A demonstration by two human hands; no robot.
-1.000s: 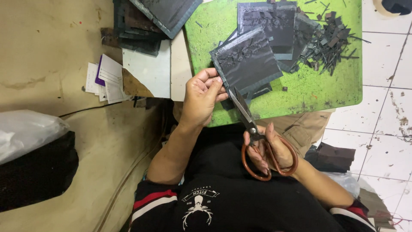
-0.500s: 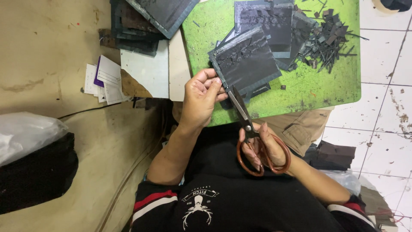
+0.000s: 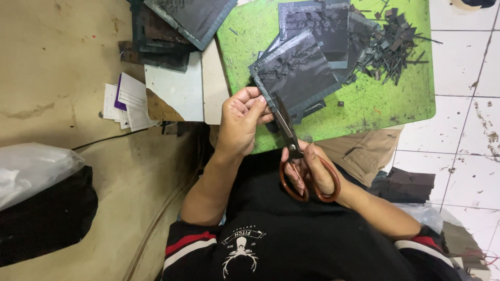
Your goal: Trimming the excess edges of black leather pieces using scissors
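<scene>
Two hands work above the green board (image 3: 375, 104): left hand (image 3: 240, 122) pinches a dark sheet (image 3: 297, 73); right hand (image 3: 312, 174) grips brown-handled scissors (image 3: 297, 156) cutting its edge

Left hand (image 3: 240, 122) raised, fingers curled, thumb and fingertips pinched shut, forearm bare and angled down-left to the elbow. Right hand (image 3: 311, 174) lower, close to torso, fingers threaded and closed, knuckles up, forearm running down-right. Hands near, not touching.
</scene>
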